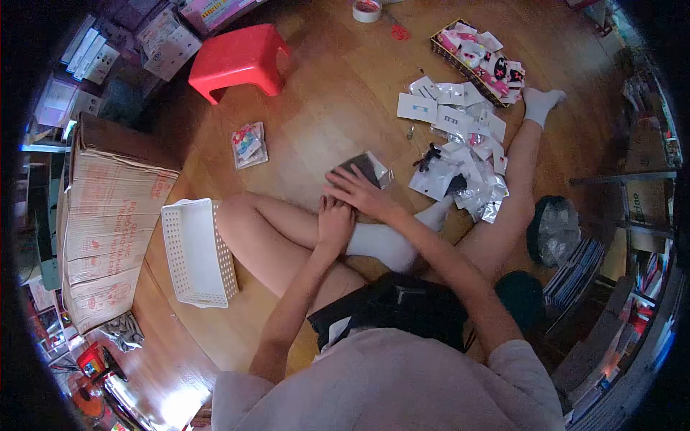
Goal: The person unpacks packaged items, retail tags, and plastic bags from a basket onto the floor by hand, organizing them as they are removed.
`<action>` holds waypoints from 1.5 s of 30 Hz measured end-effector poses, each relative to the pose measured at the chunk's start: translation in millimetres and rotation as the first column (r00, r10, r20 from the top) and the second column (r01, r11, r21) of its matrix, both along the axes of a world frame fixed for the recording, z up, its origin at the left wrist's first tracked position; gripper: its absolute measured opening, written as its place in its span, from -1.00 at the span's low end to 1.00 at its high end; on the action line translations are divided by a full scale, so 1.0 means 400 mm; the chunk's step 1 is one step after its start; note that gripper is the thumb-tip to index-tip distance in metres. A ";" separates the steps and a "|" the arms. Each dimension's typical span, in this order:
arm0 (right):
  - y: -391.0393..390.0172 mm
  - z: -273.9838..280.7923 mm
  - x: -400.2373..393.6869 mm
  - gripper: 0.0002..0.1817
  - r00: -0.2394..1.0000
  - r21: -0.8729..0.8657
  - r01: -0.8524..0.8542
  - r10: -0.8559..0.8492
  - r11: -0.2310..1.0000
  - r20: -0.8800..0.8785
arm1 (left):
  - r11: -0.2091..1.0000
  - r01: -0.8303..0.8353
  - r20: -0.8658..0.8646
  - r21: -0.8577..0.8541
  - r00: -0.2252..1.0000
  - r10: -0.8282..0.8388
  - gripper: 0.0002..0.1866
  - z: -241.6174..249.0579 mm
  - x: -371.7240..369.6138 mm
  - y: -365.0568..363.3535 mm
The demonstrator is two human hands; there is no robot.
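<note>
My right hand [359, 192] has its fingers spread, its fingertips over the near edge of a dark flat piece in a clear plastic packet [370, 169] on the floor. Just below it, my left hand [336, 220] is curled closed, its fingertips partly under the right hand. What the left fingers hold, if anything, is hidden. To the right spreads a pile of small clear bags with white cards [460, 147], with a black hair accessory [427, 158] on it. Beyond my hands lies a small stack of colourful packets [249, 146].
A white perforated basket [228, 276] stands beside my bent knee, near a large cardboard box [115, 223]. Farther off are a red stool [233, 61], a roll of tape [366, 10], red scissors [399, 31] and a wicker basket [460, 61] of packaged goods. Shelves line the right side.
</note>
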State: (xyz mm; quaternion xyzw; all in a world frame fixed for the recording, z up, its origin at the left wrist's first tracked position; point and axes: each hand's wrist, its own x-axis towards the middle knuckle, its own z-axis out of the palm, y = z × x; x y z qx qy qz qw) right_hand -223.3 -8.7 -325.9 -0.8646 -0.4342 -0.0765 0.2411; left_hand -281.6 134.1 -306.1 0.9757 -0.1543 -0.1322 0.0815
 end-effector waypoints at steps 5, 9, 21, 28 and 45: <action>-0.072 -0.083 0.080 -0.49 0.997 0.098 0.067 -0.064 0.993 -0.035 | 0.991 0.007 0.176 -0.134 0.984 0.017 -0.58 -0.003 -0.011 0.003; -0.078 -0.055 0.106 -0.50 0.858 0.325 0.506 -0.428 0.799 -0.284 | 0.994 -0.015 0.154 -0.106 0.988 0.031 -0.54 -0.007 -0.007 -0.006; -0.083 -0.016 0.046 -0.25 0.932 0.058 0.270 -0.246 0.961 -0.265 | 0.985 -0.025 0.262 -0.173 0.962 0.071 -0.64 -0.012 -0.008 -0.007; -0.139 0.125 -0.052 -0.32 0.827 0.384 0.540 -0.385 0.749 -0.410 | 0.903 -0.156 0.067 -0.399 0.978 0.199 -0.40 0.035 0.025 -0.037; -0.180 0.055 -0.156 -0.37 0.830 0.335 0.540 -0.423 0.772 -0.363 | 0.503 -0.504 -0.474 -0.703 0.858 0.198 -0.66 -0.021 0.200 0.050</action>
